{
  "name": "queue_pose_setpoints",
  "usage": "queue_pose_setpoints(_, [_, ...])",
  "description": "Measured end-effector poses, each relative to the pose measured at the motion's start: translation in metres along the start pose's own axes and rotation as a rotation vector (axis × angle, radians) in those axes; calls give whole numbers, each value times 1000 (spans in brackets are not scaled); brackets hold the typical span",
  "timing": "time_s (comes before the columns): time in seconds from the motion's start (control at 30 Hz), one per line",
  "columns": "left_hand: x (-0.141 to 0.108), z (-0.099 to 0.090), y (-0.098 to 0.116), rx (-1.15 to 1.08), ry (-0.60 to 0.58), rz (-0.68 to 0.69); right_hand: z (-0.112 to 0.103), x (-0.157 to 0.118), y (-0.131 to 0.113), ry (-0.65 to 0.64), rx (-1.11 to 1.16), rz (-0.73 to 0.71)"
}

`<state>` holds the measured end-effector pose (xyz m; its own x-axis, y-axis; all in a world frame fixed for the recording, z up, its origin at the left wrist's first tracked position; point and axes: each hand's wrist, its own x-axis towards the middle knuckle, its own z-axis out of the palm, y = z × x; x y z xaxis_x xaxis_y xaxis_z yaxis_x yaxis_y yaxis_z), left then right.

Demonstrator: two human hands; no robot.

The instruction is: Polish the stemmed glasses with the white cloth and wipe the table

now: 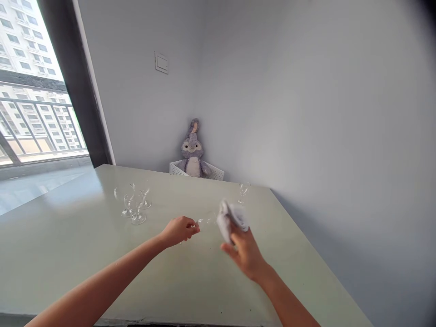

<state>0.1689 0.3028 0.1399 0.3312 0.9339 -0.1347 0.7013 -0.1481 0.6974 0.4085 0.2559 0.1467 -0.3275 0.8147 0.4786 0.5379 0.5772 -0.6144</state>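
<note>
White cloth [235, 219] is gripped by the right hand [245, 254]; a glass [208, 220], tipped sideways, is pinched by the left hand [180, 230] above the table [170, 277].

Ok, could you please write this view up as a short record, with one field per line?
Left hand: grip on one end of a clear glass, held sideways
Right hand: holding a white cloth, blurred, near the glass's other end; contact unclear
Table, left: cluster of stemmed glasses, upright; exact count hard to tell
Table, far right: lone stemmed glass, upright
Surface: pale table
Beyond table: plush toy in a white basket
Wall: light switch
</note>
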Motion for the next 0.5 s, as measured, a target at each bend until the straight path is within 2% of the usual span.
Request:
queue_pose_setpoints(0.07, [-3, 8, 7, 176, 100, 93, 11, 1, -17, -138, -43, -183])
queue_pose_setpoints(0.1, [-6, 12, 10, 266, 150, 151, 16, 4, -23, -166, -48, -223])
queue_pose_setpoints(0.17, [-12, 19, 14, 410, 216, 278, 22, 13, -26, -150, -19, -189])
queue_pose_setpoints(0.27, [-20, 24, 14, 513, 238, 454, 23, 30, -11, -143, 188, 50])
queue_pose_setpoints(0.37, [-21, 25, 10, 501, 283, 481, 23, 41, 11, -170, 618, 377])
queue_pose_setpoints(0.43, [-18, 26, 8, 461, 319, 433, 30, 43, 21, -29, 918, 577])
queue_pose_setpoints(0.5, [-13, 29, 8, 413, 368, 373, 42, 42, 23, 164, 1160, 693])
